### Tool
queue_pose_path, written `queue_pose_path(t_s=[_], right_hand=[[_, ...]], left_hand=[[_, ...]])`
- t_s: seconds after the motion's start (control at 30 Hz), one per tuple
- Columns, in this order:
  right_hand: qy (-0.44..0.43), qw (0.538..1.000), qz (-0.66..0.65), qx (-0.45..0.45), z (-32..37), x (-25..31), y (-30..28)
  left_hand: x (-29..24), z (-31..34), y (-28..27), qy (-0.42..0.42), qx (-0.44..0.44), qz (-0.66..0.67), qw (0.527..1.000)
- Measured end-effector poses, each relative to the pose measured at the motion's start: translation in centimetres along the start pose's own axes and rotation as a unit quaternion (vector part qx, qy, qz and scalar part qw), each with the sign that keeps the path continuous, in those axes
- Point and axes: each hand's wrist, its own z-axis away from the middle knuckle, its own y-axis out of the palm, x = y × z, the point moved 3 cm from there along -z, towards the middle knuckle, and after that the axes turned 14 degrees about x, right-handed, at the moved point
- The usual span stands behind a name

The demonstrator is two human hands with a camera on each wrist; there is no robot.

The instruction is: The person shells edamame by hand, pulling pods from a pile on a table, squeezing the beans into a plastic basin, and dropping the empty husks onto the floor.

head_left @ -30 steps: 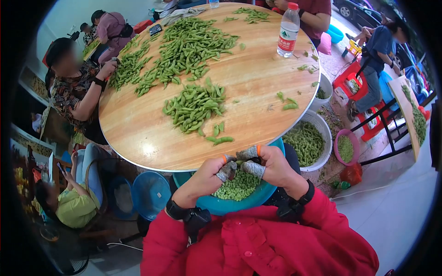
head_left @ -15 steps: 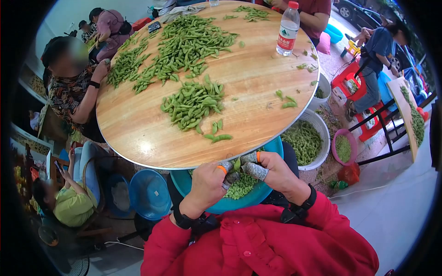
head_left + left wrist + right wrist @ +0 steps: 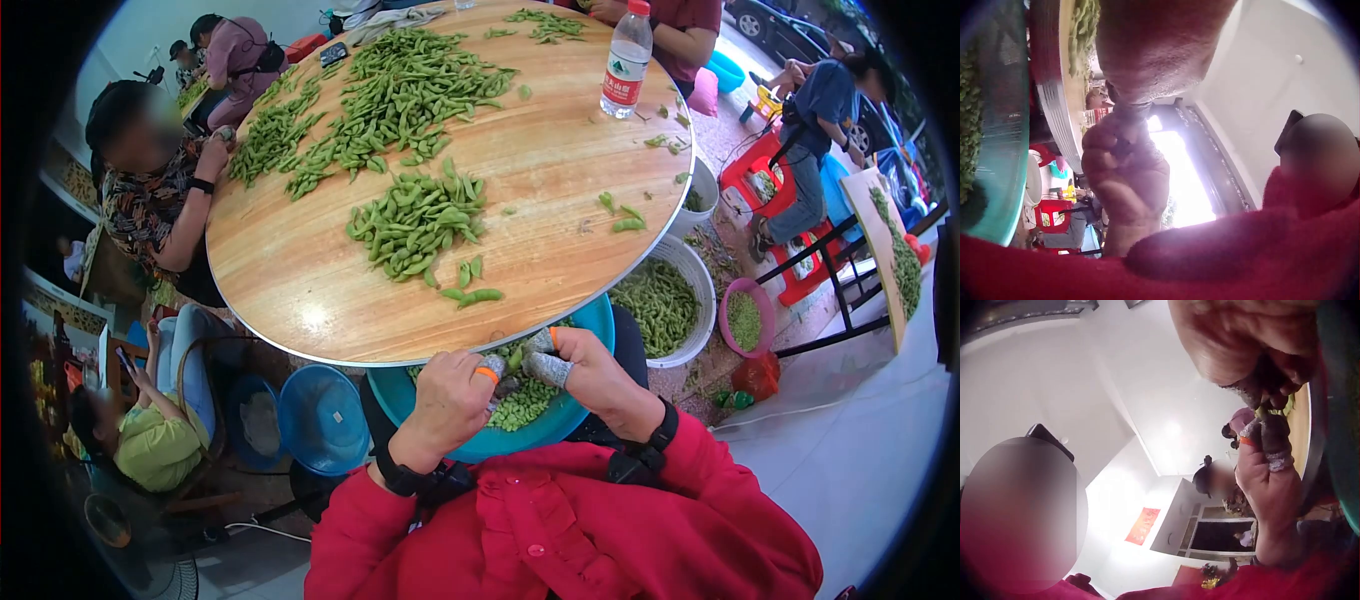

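Observation:
Over a teal basin (image 3: 585,420) of shelled green beans (image 3: 520,408), my two hands meet with their fingertips close together. My left hand (image 3: 447,402) and right hand (image 3: 603,380) both wear grey finger covers, with an orange band at the thumb. Between them they pinch a green edamame pod (image 3: 515,357). A bit of the pod (image 3: 1262,413) also shows between the fingertips in the right wrist view. Curled fingers hide most of it. In the left wrist view, the fingertips are dark and the pod is hidden.
The round wooden table (image 3: 560,230) has its edge just beyond my hands. On it lie a small pod heap (image 3: 415,225), a larger heap (image 3: 415,100) and a water bottle (image 3: 627,65). A white basket (image 3: 705,300) of pods stands right; a blue basin (image 3: 325,420) sits left.
A green pod has come into view between my fingertips. My left hand has turned, showing more of its back. Both hands stay over the basin; the view has shifted slightly.

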Motion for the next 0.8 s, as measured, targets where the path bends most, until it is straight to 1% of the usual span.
queue_pose_path(t_s=[0.07,0.17,0.2,0.27,0.3,0.37,0.4,0.47,0.5,0.57,0.6,0.63,0.67,0.7,0.73,0.8], right_hand=[[-0.015,0.999,-0.032,0.012,-0.4,-0.9,-0.1],[-0.044,0.996,-0.073,0.038,-0.8,-1.9,-0.3],[-0.054,0.994,-0.085,0.048,-0.9,-2.1,-0.3],[-0.082,0.988,-0.116,0.058,-1.2,-2.4,-0.1],[-0.096,0.985,-0.131,0.063,-1.4,-2.6,0.0],[-0.129,0.976,-0.158,0.080,-1.6,-3.2,-0.1],[-0.145,0.970,-0.171,0.091,-1.8,-3.5,-0.1],[-0.145,0.970,-0.177,0.086,-2.1,-4.0,0.0],[-0.146,0.970,-0.178,0.083,-2.2,-4.1,0.0],[-0.116,0.980,-0.138,0.081,-2.1,-4.5,-0.1],[-0.105,0.985,-0.112,0.079,-2.2,-4.1,-0.2],[-0.089,0.990,-0.092,0.066,-1.9,-3.7,0.0],[-0.085,0.993,-0.055,0.063,-1.8,-3.0,0.2],[-0.077,0.995,-0.023,0.064,-1.8,-2.9,0.1],[-0.068,0.996,0.008,0.064,-1.7,-2.8,0.1],[-0.097,0.990,0.024,0.096,-1.6,-1.8,0.2]], left_hand=[[0.2,0.3,0.5,0.001,-0.010,0.001,1.000],[0.6,0.6,1.3,-0.045,-0.018,0.076,0.996],[0.8,0.7,1.7,-0.055,-0.042,0.148,0.987],[1.0,0.7,2.6,-0.072,-0.089,0.286,0.951],[0.9,0.8,2.7,-0.100,-0.091,0.358,0.924],[0.7,1.0,2.9,-0.153,-0.094,0.495,0.850],[0.8,1.3,3.6,-0.177,-0.107,0.570,0.795],[1.2,1.9,5.2,-0.219,-0.128,0.703,0.665],[1.2,2.1,5.4,-0.234,-0.109,0.729,0.634],[1.6,2.2,5.3,-0.258,-0.070,0.775,0.573],[1.7,1.8,4.6,-0.241,-0.057,0.705,0.665],[1.4,1.5,3.7,-0.221,-0.044,0.625,0.748],[1.0,1.2,2.8,-0.198,-0.034,0.536,0.820],[0.9,1.4,2.2,-0.245,0.015,0.463,0.852],[1.0,1.3,2.1,-0.224,0.013,0.473,0.852],[1.3,1.4,2.2,-0.184,0.012,0.491,0.851]])
